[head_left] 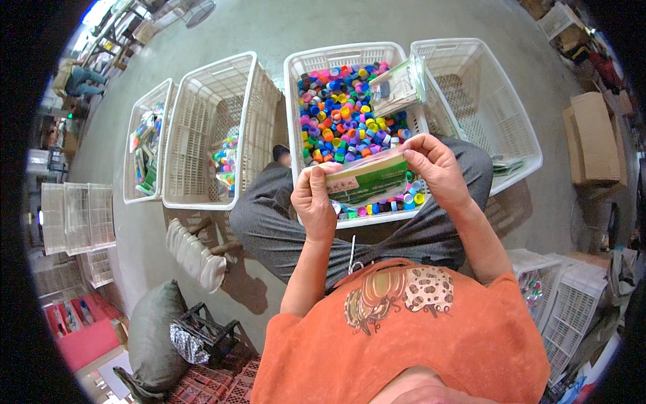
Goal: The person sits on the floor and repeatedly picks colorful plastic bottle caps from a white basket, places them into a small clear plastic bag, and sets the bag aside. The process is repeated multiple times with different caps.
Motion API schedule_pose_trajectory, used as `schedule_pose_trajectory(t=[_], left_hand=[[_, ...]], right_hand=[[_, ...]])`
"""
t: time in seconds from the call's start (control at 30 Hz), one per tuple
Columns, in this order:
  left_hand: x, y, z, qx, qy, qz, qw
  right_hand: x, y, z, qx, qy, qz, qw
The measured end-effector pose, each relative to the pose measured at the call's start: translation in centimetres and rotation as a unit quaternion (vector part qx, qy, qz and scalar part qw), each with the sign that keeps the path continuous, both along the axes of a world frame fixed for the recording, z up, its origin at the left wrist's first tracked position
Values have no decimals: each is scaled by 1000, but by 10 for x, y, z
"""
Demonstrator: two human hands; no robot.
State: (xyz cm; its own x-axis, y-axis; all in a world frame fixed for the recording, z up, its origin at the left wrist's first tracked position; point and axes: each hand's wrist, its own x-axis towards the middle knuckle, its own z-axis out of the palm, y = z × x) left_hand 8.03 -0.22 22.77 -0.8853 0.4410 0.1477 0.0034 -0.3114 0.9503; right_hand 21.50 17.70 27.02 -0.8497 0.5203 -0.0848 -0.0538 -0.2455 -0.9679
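Note:
Between my hands a flat plastic packet, printed green with a clear upper edge, is stretched out. My left hand pinches its left end and my right hand pinches its upper right corner. The packet looks flat; I cannot tell whether anything is inside. Beneath it, a white slatted basket stands between my legs, full of small bottle caps in many colours. On the caps at the basket's right side lies a stack of clear packets.
A white basket on the right holds a few packets. To the left stand a basket with some coloured pieces and a narrower basket with filled packets. A stool, a grey sack and a cardboard box are nearby.

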Motion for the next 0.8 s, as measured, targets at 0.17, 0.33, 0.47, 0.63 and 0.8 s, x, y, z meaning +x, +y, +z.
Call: schedule_pose_trajectory(t=[0.17,0.33,0.47,0.63,0.8], left_hand=[[-9,-5,-15,15,-21,-34,999],[-27,-6,6,-178,341,-49,922],[-6,22,4,-200,319,-96,921],[10,30,-6,-195,272,-86,939],[8,27,-13,-176,223,-159,945]], right_hand=[[-10,-3,-2,67,-9,-26,997],[-20,-21,0,423,-54,-77,901],[-27,-36,-16,553,-2,-89,828],[-21,-36,-30,586,-14,-90,805],[-17,-32,-37,538,-29,-90,838]])
